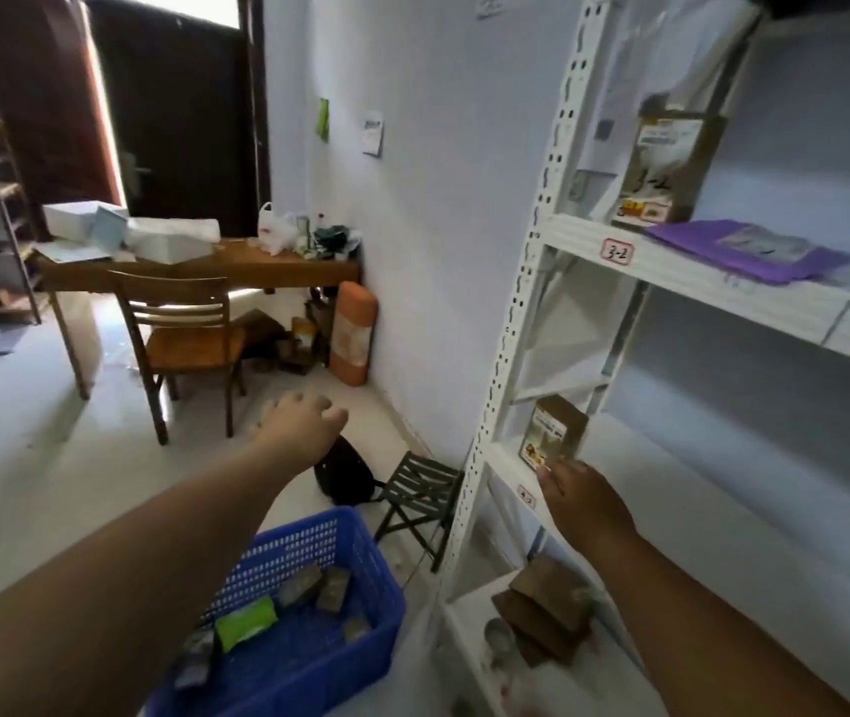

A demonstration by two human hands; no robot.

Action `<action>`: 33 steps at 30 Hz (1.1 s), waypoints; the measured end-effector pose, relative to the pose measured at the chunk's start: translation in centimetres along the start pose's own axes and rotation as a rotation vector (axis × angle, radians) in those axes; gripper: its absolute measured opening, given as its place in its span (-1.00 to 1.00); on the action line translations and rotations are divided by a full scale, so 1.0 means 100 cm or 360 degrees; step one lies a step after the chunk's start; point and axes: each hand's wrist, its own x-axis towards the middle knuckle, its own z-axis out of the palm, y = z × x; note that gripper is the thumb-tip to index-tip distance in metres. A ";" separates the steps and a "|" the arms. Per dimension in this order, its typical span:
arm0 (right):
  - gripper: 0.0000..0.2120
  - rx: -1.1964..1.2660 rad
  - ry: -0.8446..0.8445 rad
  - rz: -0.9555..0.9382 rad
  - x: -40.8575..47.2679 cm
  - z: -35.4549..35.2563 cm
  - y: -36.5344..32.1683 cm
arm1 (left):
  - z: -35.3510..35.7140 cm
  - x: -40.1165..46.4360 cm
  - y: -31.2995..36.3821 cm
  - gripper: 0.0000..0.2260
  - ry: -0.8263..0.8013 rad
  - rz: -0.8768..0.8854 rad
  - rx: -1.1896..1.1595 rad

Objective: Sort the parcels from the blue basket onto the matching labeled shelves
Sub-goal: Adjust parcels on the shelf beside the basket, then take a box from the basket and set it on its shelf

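Parcel (553, 431) just above right grip (580, 501)

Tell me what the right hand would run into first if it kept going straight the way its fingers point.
Most likely the small brown box standing upright on the shelf just beyond the right hand. Its fingertips already reach the box's lower edge; whether they touch it cannot be told from this one view.

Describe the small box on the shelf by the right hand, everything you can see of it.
The small brown box looks like cardboard, with a pale printed label on its facing side; the text is unreadable. It stands upright near the front left corner of a white shelf. The right hand is just below it, fingertips at its lower edge; contact is unclear.
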 end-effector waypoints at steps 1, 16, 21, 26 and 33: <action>-0.54 0.0012 -0.0010 -0.0077 0.016 0.013 -0.027 | -0.010 0.008 -0.023 -0.56 0.0007 -0.0049 0.0068; -0.54 0.0250 -0.0377 -0.0292 0.162 0.142 -0.210 | -0.014 0.101 -0.213 -0.42 0.0032 -0.0627 0.0135; -0.59 0.0243 -0.0565 -0.0265 0.210 0.196 -0.218 | 0.015 0.132 -0.228 -0.52 -0.0031 -0.0796 0.0042; -0.55 0.0272 -0.0765 -0.0202 0.263 0.266 -0.215 | 0.070 0.179 -0.253 -0.51 -0.0176 -0.1017 -0.0046; -0.59 0.0283 -0.1107 0.0007 0.326 0.398 -0.175 | 0.194 0.250 -0.282 -0.62 -0.0385 -0.1207 -0.0365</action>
